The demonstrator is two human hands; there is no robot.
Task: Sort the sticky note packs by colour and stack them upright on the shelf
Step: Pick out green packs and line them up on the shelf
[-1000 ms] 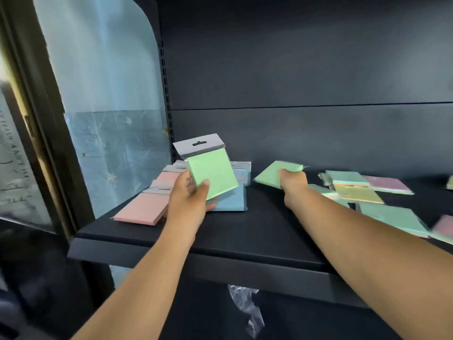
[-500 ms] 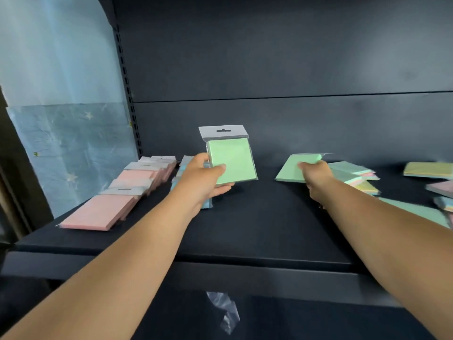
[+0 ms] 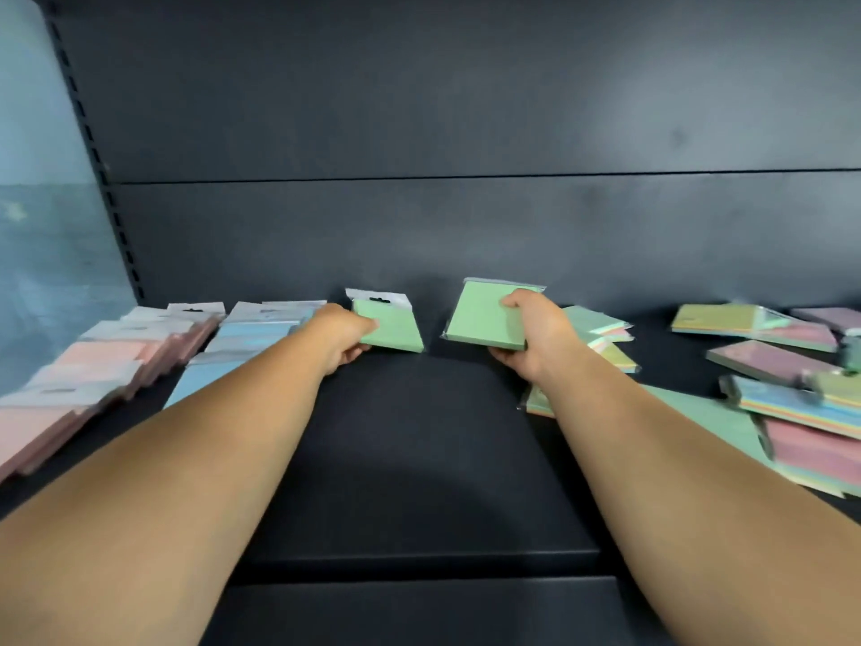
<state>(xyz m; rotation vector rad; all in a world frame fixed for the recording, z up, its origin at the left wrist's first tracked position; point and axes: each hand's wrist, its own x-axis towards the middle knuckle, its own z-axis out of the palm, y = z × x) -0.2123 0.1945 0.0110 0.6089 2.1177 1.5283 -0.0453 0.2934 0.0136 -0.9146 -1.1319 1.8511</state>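
My left hand grips a green sticky note pack with a white hang tab, low over the dark shelf near the back wall. My right hand grips a second green pack a little to the right of it, tilted up at its far edge. A row of pink packs lies overlapping at the far left. Beside it runs a row of blue packs, partly hidden by my left forearm.
Mixed packs in green, yellow, pink and multicolour lie scattered at the right, some under my right forearm. The shelf's dark back panel rises close behind. A slotted upright stands at the left edge.
The view has swung right and closer. My left hand lowered its green pack from upright down towards the shelf. My right hand lifted its green pack off the scattered pile and brought it left.
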